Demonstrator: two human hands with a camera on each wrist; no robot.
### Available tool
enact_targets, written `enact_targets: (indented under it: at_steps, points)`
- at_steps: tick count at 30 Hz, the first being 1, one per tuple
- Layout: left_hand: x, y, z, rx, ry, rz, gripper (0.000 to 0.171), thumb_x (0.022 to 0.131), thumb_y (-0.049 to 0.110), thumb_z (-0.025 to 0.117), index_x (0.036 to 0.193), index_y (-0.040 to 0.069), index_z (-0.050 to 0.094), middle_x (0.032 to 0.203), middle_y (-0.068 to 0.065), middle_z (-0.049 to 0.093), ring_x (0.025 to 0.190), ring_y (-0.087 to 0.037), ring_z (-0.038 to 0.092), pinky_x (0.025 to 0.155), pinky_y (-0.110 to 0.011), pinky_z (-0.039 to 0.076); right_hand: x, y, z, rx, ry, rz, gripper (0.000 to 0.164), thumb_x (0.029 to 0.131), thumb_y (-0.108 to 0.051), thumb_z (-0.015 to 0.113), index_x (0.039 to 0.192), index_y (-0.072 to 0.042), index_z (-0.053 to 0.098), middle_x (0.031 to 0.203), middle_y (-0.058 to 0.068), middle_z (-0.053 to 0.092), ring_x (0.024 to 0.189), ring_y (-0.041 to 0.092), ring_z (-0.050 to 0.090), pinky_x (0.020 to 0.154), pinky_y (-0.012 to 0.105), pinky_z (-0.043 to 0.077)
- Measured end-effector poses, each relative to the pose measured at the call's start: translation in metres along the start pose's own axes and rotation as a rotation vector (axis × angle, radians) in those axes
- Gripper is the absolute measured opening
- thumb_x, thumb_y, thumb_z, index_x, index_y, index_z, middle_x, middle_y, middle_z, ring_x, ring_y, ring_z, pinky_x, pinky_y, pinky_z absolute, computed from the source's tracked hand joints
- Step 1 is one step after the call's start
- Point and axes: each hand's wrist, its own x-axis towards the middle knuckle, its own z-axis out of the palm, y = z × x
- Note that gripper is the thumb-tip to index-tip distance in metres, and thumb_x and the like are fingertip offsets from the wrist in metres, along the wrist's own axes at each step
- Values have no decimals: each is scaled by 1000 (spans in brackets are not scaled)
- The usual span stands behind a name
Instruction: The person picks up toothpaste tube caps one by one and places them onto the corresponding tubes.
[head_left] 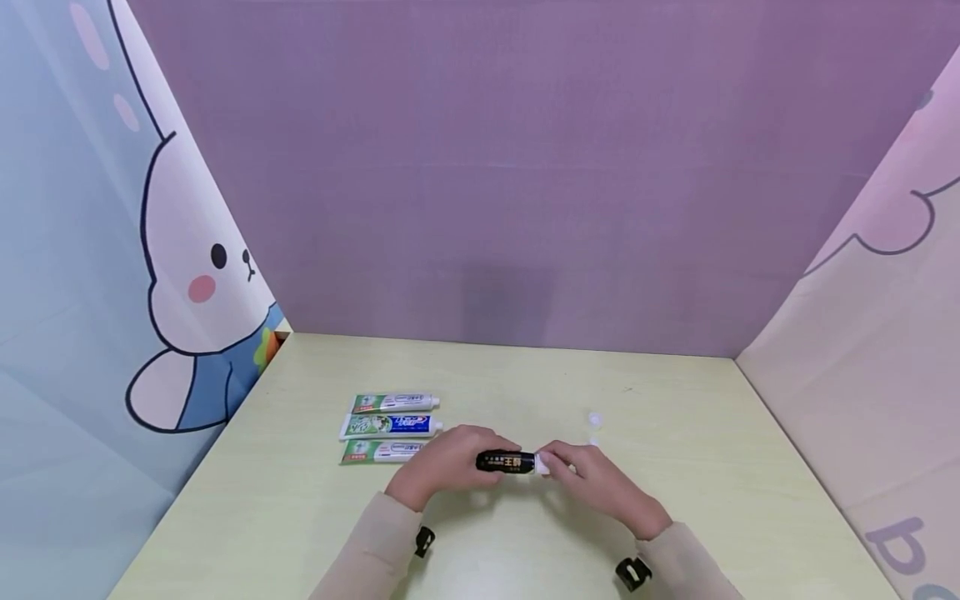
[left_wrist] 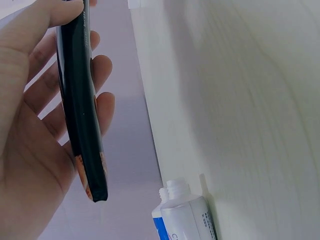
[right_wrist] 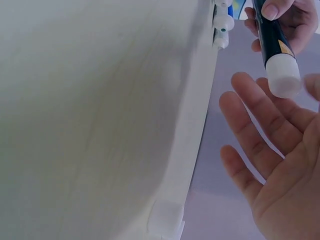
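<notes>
My left hand (head_left: 461, 457) grips a black toothpaste tube (head_left: 504, 462), thumb on one side and fingers behind it in the left wrist view. The tube lies level above the table in the head view, its white cap (right_wrist: 283, 76) pointing to the right. My right hand (head_left: 596, 483) pinches that cap between thumb and index finger; its other fingers are spread in the right wrist view. Left of the hands, three toothpaste tubes lie in a stack of rows: a green-and-white one (head_left: 393, 403), a blue-and-green one (head_left: 390, 427), and another green-and-white one (head_left: 381, 452) partly behind my left hand.
Two small white caps lie on the pale table (head_left: 675, 433), one farther back (head_left: 595, 419) and one (head_left: 593, 442) just behind my right hand. Uncapped threaded nozzles (left_wrist: 177, 189) show on the lying tubes. A purple partition (head_left: 487, 183) stands along the table's back edge, with printed curtains at both sides.
</notes>
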Motion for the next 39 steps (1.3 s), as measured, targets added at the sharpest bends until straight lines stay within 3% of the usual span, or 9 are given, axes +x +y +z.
enact_targets:
  at_steps: [3,7,11,15,25,31,39]
  points:
    - [0,0,0,2,3,0,41,86,18,75,126,25,71,110,14,70,91,2,61,83,-20,50,-1,0,-1,-21,1,31,32,107,-35,47,122,-15,69,91,-5,69,77,4,58,69,29,51]
    - [0,0,0,18,12,-1,41,86,19,76,126,25,71,110,13,70,90,1,61,83,-20,50,-3,2,-2,6,15,53,42,101,-40,60,132,-12,61,108,-5,70,94,11,64,76,34,53]
    - [-1,1,-2,18,17,0,40,86,19,76,125,24,72,109,13,70,88,1,60,80,-20,50,-5,4,0,38,46,10,42,93,-33,74,127,-15,58,122,3,64,100,17,65,83,43,54]
    - [-1,1,-3,10,15,1,40,86,18,76,125,23,72,109,12,70,87,1,60,80,-19,50,-6,4,1,29,84,-60,41,87,-20,81,119,-15,56,120,2,62,99,15,65,89,48,52]
    - [0,3,-5,13,20,0,40,86,19,75,126,23,71,110,12,70,87,1,60,80,-19,50,-4,3,5,25,126,-154,43,82,-3,82,114,-15,57,112,-7,60,95,14,66,84,42,55]
    - [0,3,-5,19,23,8,40,86,18,76,125,23,72,109,12,70,86,1,60,79,-18,50,-3,2,5,42,118,-134,39,84,0,79,112,-16,58,110,-7,62,90,12,66,82,41,56]
    - [-2,2,-6,19,45,26,40,84,17,76,124,21,72,106,9,71,85,0,60,79,-20,51,-2,0,3,63,99,-105,28,91,-8,74,117,-13,63,104,-8,68,84,7,65,75,33,57]
